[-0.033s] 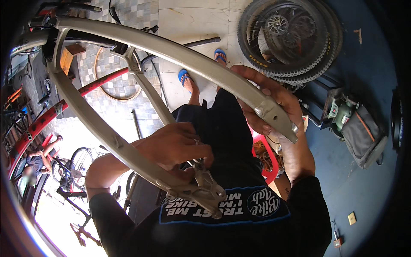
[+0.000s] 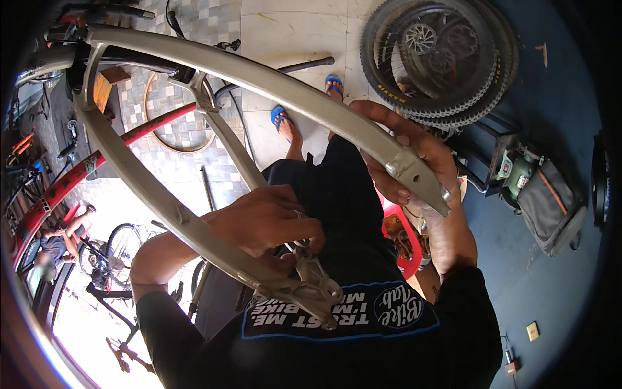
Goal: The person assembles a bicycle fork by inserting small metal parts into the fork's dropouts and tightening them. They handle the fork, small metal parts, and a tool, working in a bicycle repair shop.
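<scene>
A beige metal bicycle rear triangle [image 2: 259,76], scuffed and with no wheel in it, reaches toward me from the far left. My right hand [image 2: 414,152] wraps round the end of its right-hand arm, close to a flat tip with a small hole. My left hand [image 2: 269,223] passes under the left-hand arm. Its fingers are curled round the lower stay beside the cut-out dropout [image 2: 317,292]; the thumb and part of the grip are hidden. The dropout hangs in front of my dark printed shirt [image 2: 389,353].
A red frame tube [image 2: 97,159] crosses behind on the left. Wheels with knobbly tyres [image 2: 434,58] lie at the upper right, near a blue wall with a grey bag [image 2: 551,204]. A red plastic seat [image 2: 411,256] stands by my right forearm. Another person [image 2: 55,246] sits far left, near bicycles.
</scene>
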Demonstrator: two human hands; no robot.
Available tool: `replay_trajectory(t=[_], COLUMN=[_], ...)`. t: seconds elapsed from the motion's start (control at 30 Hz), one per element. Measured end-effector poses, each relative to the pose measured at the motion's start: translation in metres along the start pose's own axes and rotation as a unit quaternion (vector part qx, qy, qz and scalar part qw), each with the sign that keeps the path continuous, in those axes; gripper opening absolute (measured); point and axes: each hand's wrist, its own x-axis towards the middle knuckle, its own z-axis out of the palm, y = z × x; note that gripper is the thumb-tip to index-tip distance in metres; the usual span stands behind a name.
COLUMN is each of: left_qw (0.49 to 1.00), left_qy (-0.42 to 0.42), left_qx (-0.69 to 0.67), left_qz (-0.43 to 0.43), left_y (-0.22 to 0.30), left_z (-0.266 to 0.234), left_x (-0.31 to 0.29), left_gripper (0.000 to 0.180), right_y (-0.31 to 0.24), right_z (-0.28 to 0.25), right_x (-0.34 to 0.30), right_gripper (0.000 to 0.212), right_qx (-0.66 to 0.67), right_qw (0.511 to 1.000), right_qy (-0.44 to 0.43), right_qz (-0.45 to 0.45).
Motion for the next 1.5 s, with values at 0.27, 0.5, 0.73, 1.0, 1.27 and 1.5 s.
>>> replay_trajectory(t=[0.27,0.5,0.73,1.0,1.27,1.5], left_qw=[1.0,1.0,0.998,0.998,0.998,0.998], left_qy=[-0.007,-0.023,-0.026,0.0,-0.05,-0.029], left_qx=[0.01,0.013,0.043,0.03,0.023,0.025], left_qz=[0.009,0.012,0.049,0.055,0.03,0.042], left_y=[-0.009,-0.013,-0.026,-0.022,-0.024,-0.024], left_z=[-0.007,-0.011,-0.009,-0.006,-0.008,-0.007], left_x=[0.003,0.003,-0.002,-0.002,-0.004,-0.003], left_gripper=[0.042,0.035,0.043,0.015,0.032,0.012], right_y=[-0.002,-0.004,-0.005,-0.004,-0.002,0.001], right_z=[-0.007,-0.001,0.001,-0.013,-0.02,-0.02], right_x=[0.001,0.003,0.003,-0.001,-0.011,-0.014], right_gripper=[0.073,0.081,0.078,0.068,0.063,0.057], right_qx=[0.039,-0.009,-0.007,-0.072,-0.094,-0.079], right_qw=[0.999,0.997,0.996,0.995,0.991,0.99], right_qy=[-0.019,0.069,0.081,0.061,0.099,0.118], right_qz=[0.015,0.024,0.028,0.009,0.002,-0.007])
